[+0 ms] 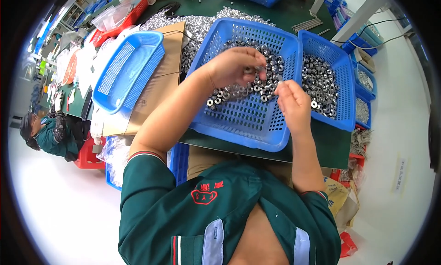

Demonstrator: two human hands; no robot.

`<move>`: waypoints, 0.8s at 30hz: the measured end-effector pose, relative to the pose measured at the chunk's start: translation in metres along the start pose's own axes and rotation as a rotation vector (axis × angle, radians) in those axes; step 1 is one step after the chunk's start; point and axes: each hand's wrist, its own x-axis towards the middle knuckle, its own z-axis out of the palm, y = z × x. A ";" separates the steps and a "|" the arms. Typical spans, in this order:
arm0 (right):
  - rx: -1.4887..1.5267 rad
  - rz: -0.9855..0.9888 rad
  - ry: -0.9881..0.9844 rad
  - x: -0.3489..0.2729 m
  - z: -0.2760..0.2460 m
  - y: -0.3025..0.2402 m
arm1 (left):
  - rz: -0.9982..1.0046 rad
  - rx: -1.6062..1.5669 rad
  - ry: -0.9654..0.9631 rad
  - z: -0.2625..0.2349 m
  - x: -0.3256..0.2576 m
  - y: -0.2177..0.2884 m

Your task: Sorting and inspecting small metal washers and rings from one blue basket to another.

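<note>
Metal rings (270, 86) are kept in large blue basket (239, 139), which is placed close to the body, probably so that both hands can reach easily. Left hand (239, 66) is curled above the rings, and right hand (294, 102) is pinched nearby; whether anything is gripped cannot be told. Second basket (341, 121) is supported by green table (328, 151); co-worker (56, 138) is seen at far left.

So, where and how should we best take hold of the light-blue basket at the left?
Grip the light-blue basket by its rim, midway along both long sides, coming from above, one hand per side. Its oblong open top faces up, ringed by the rim, so fingers should hook over easily, and a middle hold likely keeps it level.
</note>
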 end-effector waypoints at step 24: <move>0.127 -0.087 0.031 -0.001 0.000 0.004 | 0.154 1.678 -0.009 -0.006 0.031 -0.061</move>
